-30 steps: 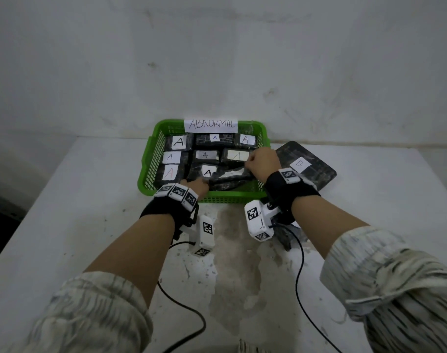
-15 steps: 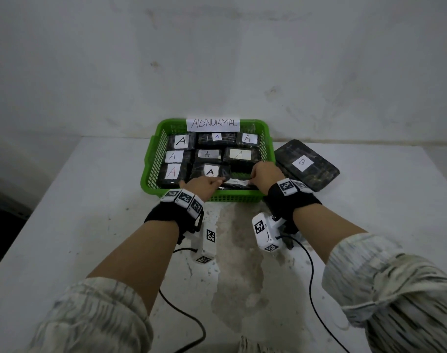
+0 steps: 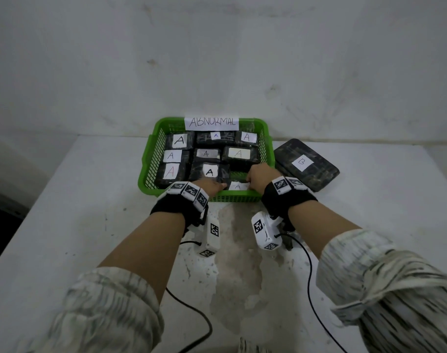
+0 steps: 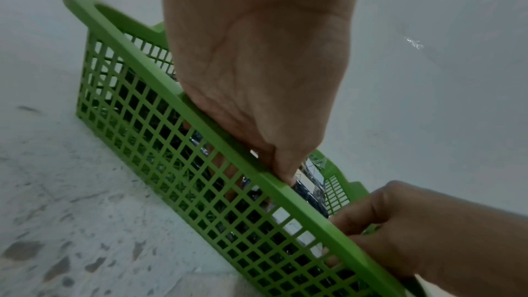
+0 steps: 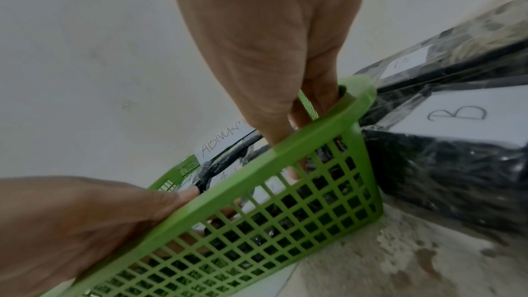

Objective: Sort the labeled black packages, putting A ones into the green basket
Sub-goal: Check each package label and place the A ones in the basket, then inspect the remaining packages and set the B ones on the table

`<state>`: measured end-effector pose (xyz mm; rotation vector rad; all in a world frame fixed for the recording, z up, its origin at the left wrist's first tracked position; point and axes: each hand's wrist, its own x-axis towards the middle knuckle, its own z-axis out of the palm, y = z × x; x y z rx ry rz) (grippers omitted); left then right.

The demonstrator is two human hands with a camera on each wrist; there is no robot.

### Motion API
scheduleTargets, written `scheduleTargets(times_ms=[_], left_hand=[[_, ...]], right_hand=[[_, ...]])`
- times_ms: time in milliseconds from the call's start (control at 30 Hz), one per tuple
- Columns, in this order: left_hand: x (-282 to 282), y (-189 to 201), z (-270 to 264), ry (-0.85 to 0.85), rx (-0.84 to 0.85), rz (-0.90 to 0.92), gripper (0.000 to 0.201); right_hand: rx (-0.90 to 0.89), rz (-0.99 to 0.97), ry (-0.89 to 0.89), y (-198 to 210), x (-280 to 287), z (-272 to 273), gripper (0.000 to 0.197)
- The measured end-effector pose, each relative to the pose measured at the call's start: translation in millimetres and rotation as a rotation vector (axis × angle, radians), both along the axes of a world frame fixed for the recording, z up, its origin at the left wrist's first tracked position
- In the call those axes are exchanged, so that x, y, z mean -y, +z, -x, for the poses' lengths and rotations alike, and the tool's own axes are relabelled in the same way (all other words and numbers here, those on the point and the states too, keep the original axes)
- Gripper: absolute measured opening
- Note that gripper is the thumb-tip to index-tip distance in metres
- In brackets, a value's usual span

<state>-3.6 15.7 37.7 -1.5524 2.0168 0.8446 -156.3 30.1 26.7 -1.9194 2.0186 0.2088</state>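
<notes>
Tucking the last A package (image 3: 238,186) into the green basket (image 3: 151,164), both hands' grip pinches its ends; film-wrapped, probably slippery, slightly soft.

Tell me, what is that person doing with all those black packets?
A person is sorting black plastic-wrapped packages by their paper letter labels. Both hands, the left hand and the right hand, reach over the near rim of the green plastic mesh basket and are settling one A-labelled package into its near right corner. Eight other A packages already lie inside. One bigger B-labelled package sits on the white table, right beside the basket.
</notes>
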Motion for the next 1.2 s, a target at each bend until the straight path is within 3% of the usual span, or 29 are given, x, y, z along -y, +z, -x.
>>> scheduleTargets(times_ms=[167,300,400,567,767,933,1067,1200], left_hand=[[12.4,-18.8,9.5,0.025,-0.013,0.021,0.033],[9.7,-15.3,10.5,0.104,-0.03,0.048,0.032],[0.1,-10.9,3.1,0.051,0.002,0.141,0.051],[-11.7,-18.6,-5.8,0.053,-0.027,0.286,0.046],[-23.0,-13.3,-3.5,0.07,-0.146,0.376,0.037],[-39.6,-16.2,22.0,-0.048,-0.198,0.41,0.048],[-61.5,-29.9,41.6,-0.127,-0.19,0.369,0.059],[-71.2,-40.0,44.5,-0.148,-0.149,0.397,0.067]], right_hand=[[-0.084,-0.094,0.061,2.3,-3.9,-2.9,0.022],[-0.112,-0.103,0.061,6.2,-7.3,-7.6,0.03],[-0.113,-0.087,0.066,5.1,-9.6,-7.9,0.018],[-0.105,-0.015,0.033,-1.6,-16.9,-2.4,0.028],[0.058,0.217,-0.032,-0.5,-28.3,7.9,0.035],[0.043,0.377,-0.296,-2.5,-47.9,34.9,0.049],[0.066,0.253,-0.539,-16.8,-69.6,53.7,0.07],[0.069,0.063,-0.534,-42.0,-84.7,65.8,0.093]])
